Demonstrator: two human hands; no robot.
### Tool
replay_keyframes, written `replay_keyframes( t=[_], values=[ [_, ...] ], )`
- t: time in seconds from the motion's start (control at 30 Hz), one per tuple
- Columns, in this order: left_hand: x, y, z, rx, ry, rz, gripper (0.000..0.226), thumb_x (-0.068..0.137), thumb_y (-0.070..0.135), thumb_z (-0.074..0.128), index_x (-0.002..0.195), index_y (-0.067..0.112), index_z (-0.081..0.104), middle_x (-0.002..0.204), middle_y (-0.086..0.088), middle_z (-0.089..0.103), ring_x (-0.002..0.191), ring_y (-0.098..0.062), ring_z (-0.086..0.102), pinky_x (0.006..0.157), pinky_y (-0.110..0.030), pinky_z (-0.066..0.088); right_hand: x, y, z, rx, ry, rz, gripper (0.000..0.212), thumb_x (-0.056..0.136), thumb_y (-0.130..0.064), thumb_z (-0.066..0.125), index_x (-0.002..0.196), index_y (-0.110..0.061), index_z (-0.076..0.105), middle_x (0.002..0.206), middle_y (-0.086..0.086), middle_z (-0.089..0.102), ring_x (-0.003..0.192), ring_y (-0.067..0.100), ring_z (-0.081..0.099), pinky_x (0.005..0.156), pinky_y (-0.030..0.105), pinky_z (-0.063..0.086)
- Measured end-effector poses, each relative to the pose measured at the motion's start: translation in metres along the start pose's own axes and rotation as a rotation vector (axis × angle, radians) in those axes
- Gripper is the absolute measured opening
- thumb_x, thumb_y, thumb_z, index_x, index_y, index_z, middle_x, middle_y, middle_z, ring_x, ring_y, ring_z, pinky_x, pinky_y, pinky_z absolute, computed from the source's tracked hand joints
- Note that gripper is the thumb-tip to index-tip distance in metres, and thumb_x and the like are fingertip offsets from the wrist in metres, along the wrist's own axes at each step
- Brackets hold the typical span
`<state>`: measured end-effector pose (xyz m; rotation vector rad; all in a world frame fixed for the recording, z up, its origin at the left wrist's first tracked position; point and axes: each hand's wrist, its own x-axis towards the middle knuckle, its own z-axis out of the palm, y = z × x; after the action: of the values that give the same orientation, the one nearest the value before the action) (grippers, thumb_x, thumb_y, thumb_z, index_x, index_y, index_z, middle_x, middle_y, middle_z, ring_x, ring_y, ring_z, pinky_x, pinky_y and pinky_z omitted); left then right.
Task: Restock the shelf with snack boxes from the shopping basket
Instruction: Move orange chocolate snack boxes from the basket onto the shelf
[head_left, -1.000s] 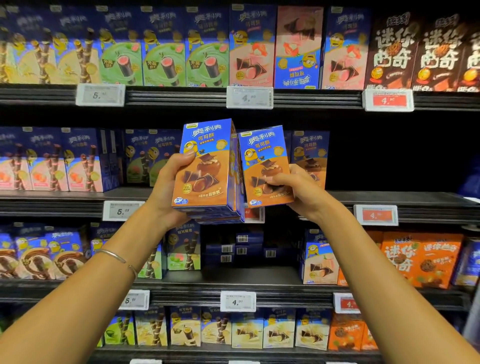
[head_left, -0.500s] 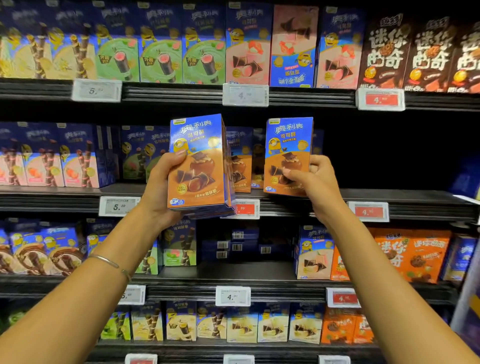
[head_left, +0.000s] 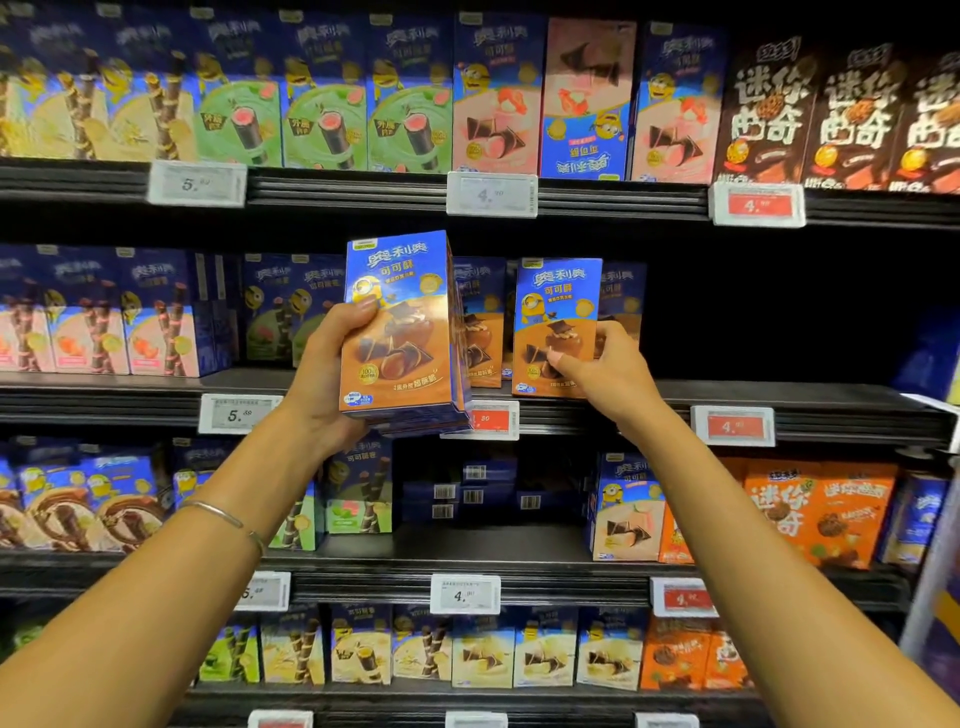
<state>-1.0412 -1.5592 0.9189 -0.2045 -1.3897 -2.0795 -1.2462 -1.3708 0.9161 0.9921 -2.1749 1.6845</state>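
My left hand (head_left: 324, 374) grips a stack of blue-and-orange chocolate snack boxes (head_left: 402, 338), held upright in front of the second shelf (head_left: 779, 402). A single matching box (head_left: 557, 327) stands upright on that shelf's front edge. My right hand (head_left: 602, 371) holds its lower right side, thumb on the front face and fingers round the edge. Matching boxes (head_left: 480, 322) stand behind, between the stack and the single box. The shopping basket is out of view.
To the right of the placed box the second shelf is a dark gap. Pink and green snack boxes (head_left: 156, 317) fill its left part. Price tags (head_left: 732, 426) line the shelf edges. Shelves above and below hold more boxes.
My right hand has carried its box rightward and back, then set it down on the second shelf. The stack in my left hand has stayed roughly in place.
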Motion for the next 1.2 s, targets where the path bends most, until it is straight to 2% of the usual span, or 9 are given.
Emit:
replay_keyframes(
  t=[0.1, 0.17, 0.23, 0.47, 0.63, 0.77, 0.93, 1.1, 1.2],
  values=[
    [0.001, 0.000, 0.001, 0.004, 0.000, -0.005, 0.034, 0.100, 0.036, 0.051, 0.115, 0.015, 0.073, 0.110, -0.008, 0.077, 0.096, -0.027, 0.075, 0.091, -0.045, 0.060, 0.003, 0.000, 0.003, -0.074, 0.024, -0.018, 0.052, 0.088, -0.032, 0.077, 0.131, -0.012, 0.054, 0.125, 0.004, 0.064, 0.111, 0.018, 0.064, 0.086, 0.032, 0.056],
    [0.001, 0.001, 0.001, 0.005, 0.000, -0.006, 0.033, 0.100, 0.035, 0.051, 0.118, 0.015, 0.071, 0.109, -0.007, 0.077, 0.096, -0.026, 0.075, 0.090, -0.044, 0.061, 0.005, 0.000, 0.005, -0.128, 0.017, -0.014, 0.054, 0.088, -0.036, 0.076, 0.132, -0.013, 0.054, 0.129, 0.008, 0.062, 0.119, 0.023, 0.060, 0.097, 0.043, 0.055],
    [0.001, 0.001, 0.001, 0.007, 0.000, -0.010, 0.033, 0.100, 0.035, 0.051, 0.120, 0.015, 0.069, 0.109, -0.007, 0.077, 0.096, -0.025, 0.075, 0.089, -0.044, 0.061, 0.006, 0.000, 0.008, -0.152, 0.017, -0.006, 0.057, 0.088, -0.037, 0.076, 0.133, -0.014, 0.050, 0.131, 0.008, 0.058, 0.122, 0.025, 0.058, 0.099, 0.047, 0.053],
    [0.001, 0.002, 0.005, 0.006, -0.035, -0.057, 0.040, 0.099, 0.035, 0.053, 0.130, 0.012, 0.062, 0.111, -0.007, 0.078, 0.094, -0.024, 0.077, 0.081, -0.042, 0.065, 0.012, 0.004, 0.016, -0.173, 0.076, -0.005, 0.049, 0.086, -0.035, 0.078, 0.112, -0.020, 0.039, 0.123, 0.008, 0.059, 0.113, 0.025, 0.060, 0.092, 0.048, 0.055],
    [0.001, 0.004, 0.009, 0.005, -0.053, -0.097, 0.047, 0.096, 0.034, 0.057, 0.136, 0.010, 0.058, 0.113, -0.009, 0.078, 0.095, -0.025, 0.077, 0.082, -0.042, 0.065, 0.018, 0.005, 0.024, -0.259, 0.129, -0.024, 0.053, 0.085, -0.039, 0.078, 0.118, -0.015, 0.044, 0.127, 0.010, 0.055, 0.107, 0.017, 0.049, 0.080, 0.031, 0.042],
    [0.002, 0.005, 0.010, -0.002, -0.052, -0.119, 0.054, 0.089, 0.036, 0.061, 0.137, 0.010, 0.058, 0.111, -0.008, 0.078, 0.092, -0.025, 0.078, 0.076, -0.040, 0.065, 0.020, 0.007, 0.027, -0.314, 0.143, -0.016, 0.057, 0.086, -0.044, 0.076, 0.124, -0.014, 0.047, 0.130, 0.010, 0.054, 0.117, 0.024, 0.051, 0.078, 0.030, 0.036],
    [0.002, 0.004, 0.009, 0.014, -0.045, -0.120, 0.049, 0.092, 0.035, 0.062, 0.135, 0.011, 0.059, 0.114, -0.008, 0.078, 0.095, -0.026, 0.078, 0.077, -0.042, 0.065, 0.022, 0.007, 0.029, -0.313, 0.147, 0.002, 0.058, 0.086, -0.044, 0.076, 0.126, -0.015, 0.045, 0.130, 0.009, 0.053, 0.116, 0.023, 0.052, 0.075, 0.031, 0.035],
    [0.001, 0.003, 0.008, 0.037, -0.035, -0.122, 0.045, 0.093, 0.035, 0.061, 0.133, 0.012, 0.061, 0.114, -0.009, 0.078, 0.096, -0.026, 0.078, 0.079, -0.043, 0.064, 0.017, 0.006, 0.030, -0.275, 0.165, 0.017, 0.063, 0.084, -0.044, 0.078, 0.129, -0.016, 0.043, 0.131, 0.010, 0.051, 0.105, 0.016, 0.046, 0.076, 0.034, 0.040],
    [-0.002, 0.002, 0.008, 0.083, -0.021, -0.086, 0.044, 0.090, 0.036, 0.061, 0.126, 0.012, 0.064, 0.108, -0.009, 0.078, 0.091, -0.025, 0.077, 0.079, -0.041, 0.064, 0.002, -0.002, 0.024, -0.151, 0.220, -0.014, 0.068, 0.084, -0.041, 0.078, 0.135, -0.015, 0.042, 0.135, 0.009, 0.044, 0.119, 0.022, 0.050, 0.094, 0.040, 0.051]
  ],
)
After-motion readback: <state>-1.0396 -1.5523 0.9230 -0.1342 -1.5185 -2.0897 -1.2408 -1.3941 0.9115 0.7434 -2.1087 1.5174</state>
